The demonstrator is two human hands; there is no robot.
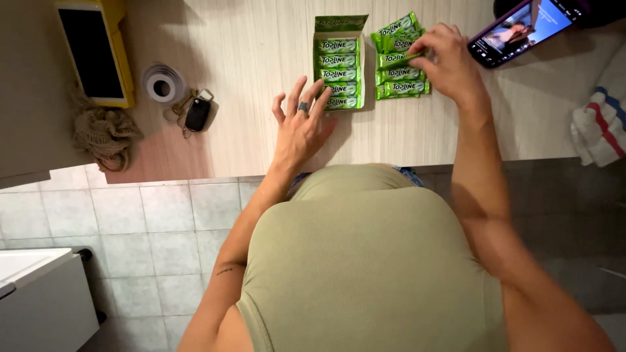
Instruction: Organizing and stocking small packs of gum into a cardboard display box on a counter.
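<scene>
Light wood-grain table (pixel 261 45): open green carton (pixel 340 62) at top centre with green gum packs stacked in a row inside, lid flap folded back; just right of it a loose pile of green gum packs (pixel 399 62) lying directly on the wood. Left side: yellow-framed tablet-like device (pixel 94 52) near the corner, a white tape roll (pixel 161 85) beside it, then a black car key on a ring (pixel 195 112), and a beige mesh bundle (pixel 104 133) at the front-left edge. Right side: a phone (pixel 521 29) with lit screen at top, and a white cloth with red and blue stripes (pixel 600 124) at the right edge.
</scene>
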